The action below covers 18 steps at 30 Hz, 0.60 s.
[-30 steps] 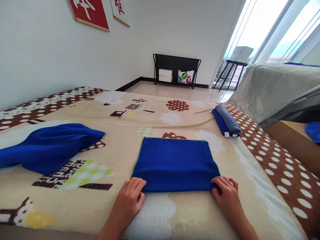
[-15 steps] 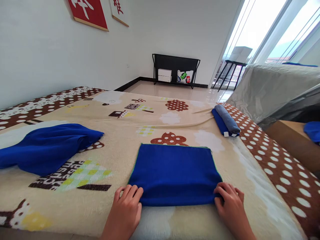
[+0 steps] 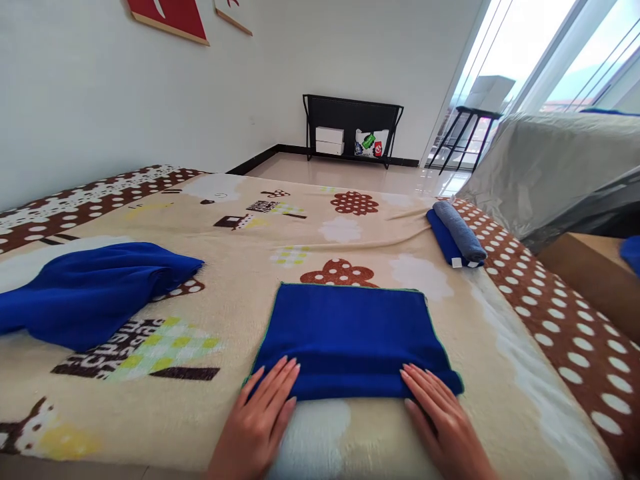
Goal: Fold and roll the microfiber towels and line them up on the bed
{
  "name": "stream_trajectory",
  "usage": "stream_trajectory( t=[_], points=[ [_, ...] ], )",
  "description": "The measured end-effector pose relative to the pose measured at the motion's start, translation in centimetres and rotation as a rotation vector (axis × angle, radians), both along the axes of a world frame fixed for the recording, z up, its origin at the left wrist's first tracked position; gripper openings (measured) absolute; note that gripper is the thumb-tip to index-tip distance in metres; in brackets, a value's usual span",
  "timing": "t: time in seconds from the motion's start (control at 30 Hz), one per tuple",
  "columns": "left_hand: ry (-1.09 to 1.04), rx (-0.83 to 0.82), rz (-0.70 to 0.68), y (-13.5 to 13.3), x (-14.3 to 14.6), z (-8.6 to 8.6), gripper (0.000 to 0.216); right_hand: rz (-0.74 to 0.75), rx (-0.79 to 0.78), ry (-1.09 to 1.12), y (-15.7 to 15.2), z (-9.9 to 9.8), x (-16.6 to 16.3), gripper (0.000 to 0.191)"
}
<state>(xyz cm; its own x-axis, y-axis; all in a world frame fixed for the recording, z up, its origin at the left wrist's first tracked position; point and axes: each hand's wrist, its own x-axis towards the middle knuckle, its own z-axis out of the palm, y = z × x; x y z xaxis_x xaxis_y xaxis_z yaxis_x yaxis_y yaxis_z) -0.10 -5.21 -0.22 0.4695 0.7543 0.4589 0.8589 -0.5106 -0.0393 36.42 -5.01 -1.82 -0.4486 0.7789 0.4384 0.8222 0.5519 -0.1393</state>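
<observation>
A blue cloth (image 3: 345, 327) with green stitched edges lies spread on the patterned blanket (image 3: 240, 267) in front of me, its near edge folded or rolled over in a low band. My left hand (image 3: 260, 413) rests on the left end of that band, fingers stretched out and flat. On the right part of the band lies my right hand (image 3: 440, 413), also with straight fingers, just inside the cloth's corner. Both thumbs sit at the near edge. Neither hand grips the cloth.
To the left lies a crumpled blue cloth (image 3: 100, 287). Far right are a rolled grey-blue towel (image 3: 459, 230) and a folded blue cloth (image 3: 440, 237) with white tags. Beyond the bed stand a black rack (image 3: 350, 117), a stool (image 3: 465, 127) and a cardboard box (image 3: 580, 267).
Both hands have let go of the near corners, moved inward along the near edge and flattened onto the folded band. The view has tilted slightly downward.
</observation>
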Motion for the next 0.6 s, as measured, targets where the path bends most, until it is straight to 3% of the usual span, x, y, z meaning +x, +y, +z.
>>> stream_trajectory(
  t=[0.07,0.17,0.3,0.37,0.43,0.6],
  points=[
    [-0.035,0.068,0.11,-0.5,-1.3,-0.3,0.051,-0.083,0.051,0.012,-0.2,-0.4,0.9,0.05],
    [-0.099,0.142,0.202,-0.8,1.3,-0.1,0.053,-0.118,0.113,0.058,0.0,0.1,-1.7,0.048],
    [-0.063,0.024,-0.064,0.2,8.0,0.9,0.056,0.089,0.0,-0.004,0.9,1.6,-7.3,0.051],
    [-0.018,-0.056,-0.09,0.8,9.0,1.0,0.055,0.067,-0.065,-0.053,1.4,1.7,-7.7,0.049],
    [-0.002,-0.094,0.001,1.2,7.3,0.6,0.055,-0.07,-0.065,-0.062,1.6,1.1,-5.5,0.048],
    [-0.051,-0.009,0.279,0.6,-0.6,-0.8,0.051,-0.343,0.014,-0.071,0.9,-1.2,2.7,0.051]
  ],
)
